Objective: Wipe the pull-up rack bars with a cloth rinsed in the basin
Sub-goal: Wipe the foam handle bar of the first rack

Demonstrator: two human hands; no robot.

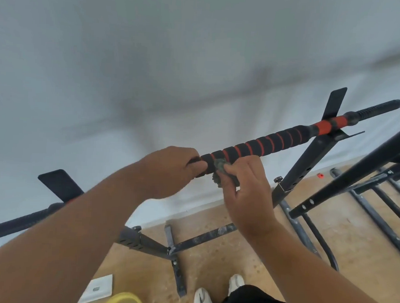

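Fingers [231, 168] pinch cloth [218, 173], against bar [264, 144]

Both arms reach up — the left hand [170, 170] curls round the foam-wrapped bar [259, 145], the right hand [248, 188] pinches a grey cloth [218, 173] against it.

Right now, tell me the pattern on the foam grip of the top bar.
Black foam grip with red spiral stripes, seen in the head view.

The yellow basin [124, 301] gets cut off at the bottom edge, and the cloth [219, 173] is mostly hidden, probably bunched behind the right hand [248, 188].
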